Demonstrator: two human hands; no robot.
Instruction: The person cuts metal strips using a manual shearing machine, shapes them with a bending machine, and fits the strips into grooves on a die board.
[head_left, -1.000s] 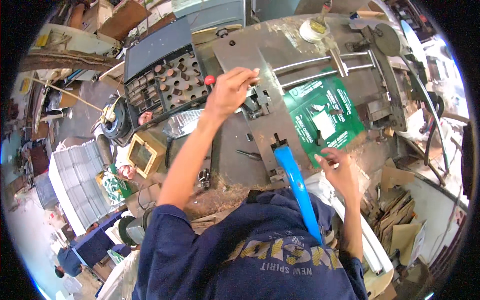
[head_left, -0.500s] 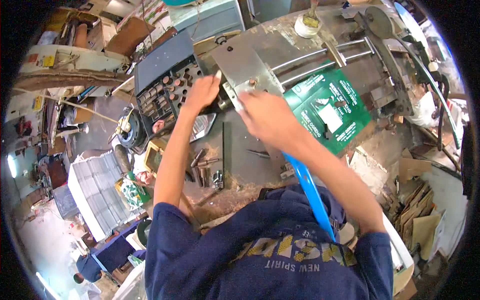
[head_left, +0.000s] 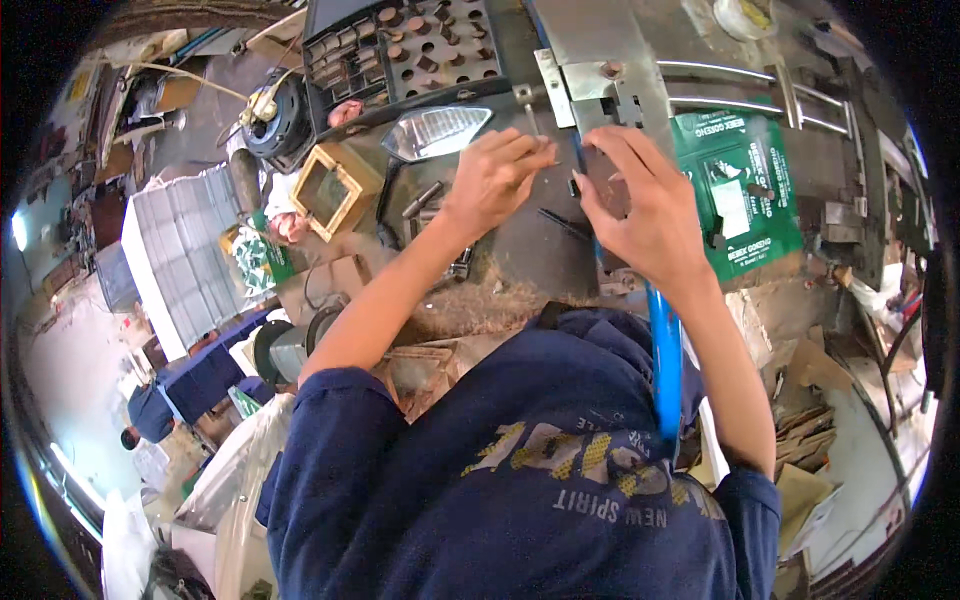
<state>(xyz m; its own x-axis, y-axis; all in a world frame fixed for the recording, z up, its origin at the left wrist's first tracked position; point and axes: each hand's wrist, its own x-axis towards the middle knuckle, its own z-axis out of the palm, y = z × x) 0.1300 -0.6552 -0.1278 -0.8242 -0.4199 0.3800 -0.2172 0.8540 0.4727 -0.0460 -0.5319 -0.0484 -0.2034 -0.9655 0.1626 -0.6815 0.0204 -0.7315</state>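
Observation:
My left hand (head_left: 495, 175) and my right hand (head_left: 645, 205) are close together over the dark, dusty metal workbench (head_left: 530, 250). A long blue-handled tool (head_left: 663, 350) runs from between them down toward my chest. My left fingers are curled, with their tips against the bench beside the tool's thin upper end. My right thumb and fingers pinch a small dark part (head_left: 576, 186) and cover a dark metal block. Just beyond the fingertips lies a shiny metal plate (head_left: 600, 50) with a hinge-like bracket. What my left fingers hold is hidden.
A green flat package (head_left: 745, 190) lies right of my right hand. A clear pointed lens cover (head_left: 435, 132), a square wooden frame (head_left: 330, 190) and a black tray of small parts (head_left: 400, 50) sit to the left and beyond. Cardboard scraps (head_left: 800, 380) lie at the right.
My right hand came up from the lower right to join the left at the metal plate. Both hands have since drawn nearer to me, onto the bench middle. The view has shifted closer.

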